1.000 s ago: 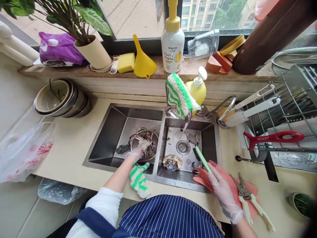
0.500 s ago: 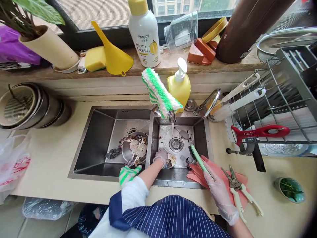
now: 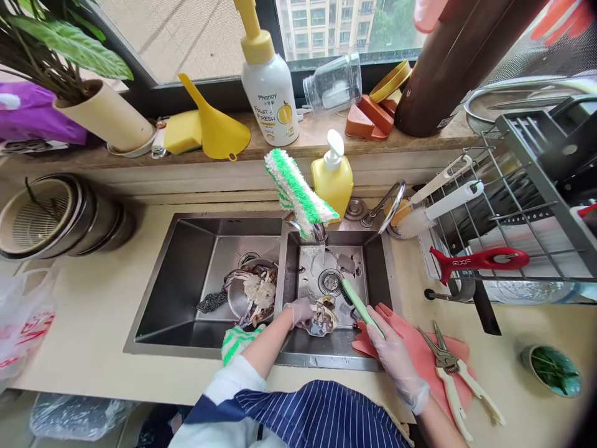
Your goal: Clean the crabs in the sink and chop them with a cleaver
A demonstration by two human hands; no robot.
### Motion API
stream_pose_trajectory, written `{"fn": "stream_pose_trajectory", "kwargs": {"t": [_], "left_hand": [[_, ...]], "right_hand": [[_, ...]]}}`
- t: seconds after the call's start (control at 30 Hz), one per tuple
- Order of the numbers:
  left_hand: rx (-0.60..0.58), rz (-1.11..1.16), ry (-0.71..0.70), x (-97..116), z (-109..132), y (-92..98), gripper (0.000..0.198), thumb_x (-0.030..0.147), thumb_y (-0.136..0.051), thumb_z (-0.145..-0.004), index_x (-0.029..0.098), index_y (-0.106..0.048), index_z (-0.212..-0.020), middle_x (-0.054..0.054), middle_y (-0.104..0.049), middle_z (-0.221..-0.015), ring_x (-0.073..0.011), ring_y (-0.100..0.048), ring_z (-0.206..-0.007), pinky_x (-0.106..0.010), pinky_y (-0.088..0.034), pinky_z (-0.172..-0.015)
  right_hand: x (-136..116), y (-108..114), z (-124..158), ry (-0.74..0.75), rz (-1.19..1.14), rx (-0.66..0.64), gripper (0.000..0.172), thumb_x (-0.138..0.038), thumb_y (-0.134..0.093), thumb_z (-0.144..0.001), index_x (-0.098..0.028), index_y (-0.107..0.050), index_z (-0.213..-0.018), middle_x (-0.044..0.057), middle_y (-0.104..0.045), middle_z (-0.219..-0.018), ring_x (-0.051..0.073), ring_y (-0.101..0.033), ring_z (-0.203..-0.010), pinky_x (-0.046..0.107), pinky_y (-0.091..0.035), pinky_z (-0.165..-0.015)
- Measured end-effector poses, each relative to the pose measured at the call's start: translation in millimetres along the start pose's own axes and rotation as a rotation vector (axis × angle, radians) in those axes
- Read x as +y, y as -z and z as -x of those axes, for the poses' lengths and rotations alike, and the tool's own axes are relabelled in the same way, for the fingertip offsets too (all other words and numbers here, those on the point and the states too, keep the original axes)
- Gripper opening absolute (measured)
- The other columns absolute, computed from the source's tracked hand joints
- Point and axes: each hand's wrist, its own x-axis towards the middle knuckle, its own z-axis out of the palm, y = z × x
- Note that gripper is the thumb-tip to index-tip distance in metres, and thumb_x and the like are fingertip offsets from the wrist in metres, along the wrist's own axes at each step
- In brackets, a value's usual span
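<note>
In a clear glove, my left hand [image 3: 300, 310] is closed on the edge of a crab [image 3: 325, 317], low in the right sink basin [image 3: 382, 267]. My right hand [image 3: 389, 348], also gloved, grips the pale green handle of a scrubbing brush [image 3: 358, 303]. The dark bristles point toward the drain [image 3: 331, 282], apart from the crab. Water runs from the tap [image 3: 321, 233], which has a green-and-white striped cloth [image 3: 298, 186] draped over it. Several grey scraps lie on the basin floor. More crabs [image 3: 259, 291] fill a metal bowl in the left basin [image 3: 186, 267].
Pink rubber gloves [image 3: 405, 323] and white-handled shears [image 3: 452, 367] lie right of the sink. A steel scrubber [image 3: 212, 302] is beside the bowl. Behind stands a yellow soap bottle [image 3: 333, 183]; a dish rack [image 3: 513, 211] is at right, stacked pots [image 3: 88, 211] at left.
My right hand has brought the brush leftward, its head now by the drain. The crab is lifted and shows more beside my left hand. The view has tilted up slightly.
</note>
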Motion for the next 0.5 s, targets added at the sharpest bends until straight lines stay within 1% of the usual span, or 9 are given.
{"fn": "stream_pose_trajectory", "kwargs": {"t": [0.1,0.17,0.23,0.3,0.37,0.5], "left_hand": [[0.064,0.107,-0.006,5.6,12.9,10.6,0.031,0.036,-0.071,-0.077,0.014,-0.067,-0.098,-0.005,-0.068,-0.071,-0.0168,-0.063,-0.058,-0.025,-0.050,-0.052],[0.122,0.171,-0.040,11.9,21.1,20.6,0.031,0.034,-0.062,-0.084,0.017,-0.063,-0.110,-0.004,-0.068,-0.080,-0.0137,-0.061,-0.059,-0.022,-0.049,-0.051],[0.204,0.306,-0.088,18.0,28.5,31.6,0.033,0.029,-0.058,-0.087,0.019,-0.059,-0.118,-0.004,-0.068,-0.088,-0.0121,-0.061,-0.063,-0.020,-0.050,-0.052],[0.279,0.499,-0.141,22.4,35.0,41.2,0.034,0.022,-0.058,-0.085,0.018,-0.056,-0.119,-0.004,-0.067,-0.094,-0.0117,-0.062,-0.068,-0.020,-0.052,-0.055],[0.324,0.643,-0.156,24.1,40.2,47.5,0.034,0.017,-0.059,-0.083,0.017,-0.056,-0.117,-0.004,-0.066,-0.095,-0.0113,-0.062,-0.068,-0.020,-0.054,-0.055],[0.393,0.679,-0.157,21.6,45.7,50.7,0.036,0.014,-0.059,-0.082,0.016,-0.057,-0.118,-0.003,-0.066,-0.092,-0.0101,-0.060,-0.063,-0.020,-0.053,-0.052]], "right_hand": [[-6.5,-13.6,-13.1,0.073,0.052,0.017,0.057,-0.053,-0.051,-0.087,-0.021,-0.060,-0.134,0.008,-0.069,-0.123,0.026,-0.065,-0.113,0.038,-0.053,-0.095],[-16.5,-23.2,-23.6,0.167,0.148,0.026,0.055,-0.050,-0.048,-0.088,-0.021,-0.061,-0.132,0.010,-0.069,-0.121,0.026,-0.064,-0.113,0.040,-0.051,-0.098],[-29.1,-31.3,-34.4,0.265,0.274,0.024,0.052,-0.045,-0.045,-0.089,-0.021,-0.061,-0.133,0.011,-0.071,-0.112,0.026,-0.065,-0.105,0.041,-0.051,-0.095],[-41.1,-36.8,-44.2,0.340,0.385,0.026,0.049,-0.039,-0.043,-0.090,-0.022,-0.061,-0.133,0.010,-0.071,-0.102,0.025,-0.067,-0.096,0.040,-0.052,-0.090],[-50.2,-40.2,-51.6,0.377,0.459,0.052,0.047,-0.034,-0.044,-0.090,-0.022,-0.063,-0.131,0.010,-0.071,-0.096,0.024,-0.068,-0.091,0.038,-0.053,-0.085],[-57.7,-42.1,-58.9,0.446,0.537,0.067,0.044,-0.032,-0.045,-0.091,-0.023,-0.063,-0.130,0.009,-0.069,-0.089,0.024,-0.067,-0.084,0.037,-0.054,-0.080]]}}
